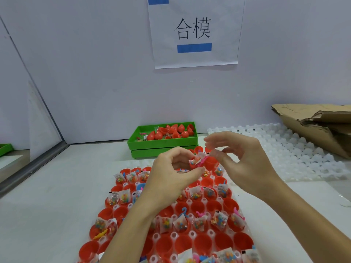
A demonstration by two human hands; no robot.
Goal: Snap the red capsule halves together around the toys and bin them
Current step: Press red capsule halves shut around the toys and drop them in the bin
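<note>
Where the pale surface (pixel 57 205) meets the white back wall (pixel 95 73), a printed paper sign (pixel 193 31) with two blue bars hangs on the wall, and torn brown cardboard (pixel 319 124) lies at the far right. Beside the cardboard, a clear white dimpled tray (pixel 284 149) rests bare on the surface. Nearer the camera, a second dimpled tray (pixel 191 234) carries rows of red capsule halves (pixel 182 242), open side up; many hold small clear packets of coloured toys (pixel 220 221), while others hold nothing. A stacked green bin (pixel 163 147) sits against the wall, just beyond this tray, with closed red capsules (pixel 157 135) and loose halves inside. Above the far edge of the filled tray, the left hand (pixel 171 179) is curled, its fingers (pixel 197 170) and thumb pinching one red half (pixel 192 162) with a packet and a pink toy (pixel 201 160) sticking out of it. The right hand (pixel 245 158) is close beside it, forefinger and thumb pinched at the pink toy's end, the other fingers spread loosely above. Whether the right hand also holds a second half I cannot tell.
</note>
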